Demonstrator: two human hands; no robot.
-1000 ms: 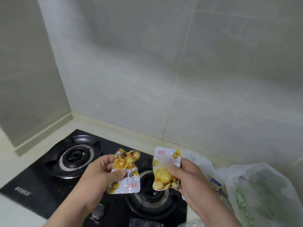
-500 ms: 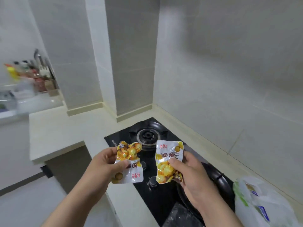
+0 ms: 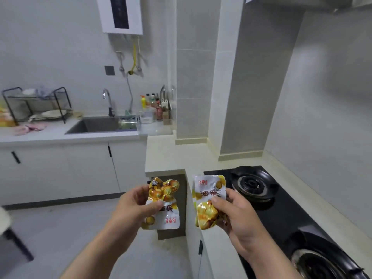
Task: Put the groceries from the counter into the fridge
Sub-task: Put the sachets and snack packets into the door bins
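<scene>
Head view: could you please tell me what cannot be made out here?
Head view only:
- Fridge: outside the frame.
- Left packet text: partly covered by the left hand.
- Bottles beside the sink: too small, blurred.
- Near burner: cut by the bottom edge.

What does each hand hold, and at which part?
Left hand pinches the left snack packet at mid-height; right hand pinches the right snack packet at mid-height.

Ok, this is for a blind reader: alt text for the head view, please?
The left hand pinches the left packet and the right hand the right packet, both yellow-and-white snack packs, beside a black gas stove. A sink and dish rack lie beyond.
</scene>
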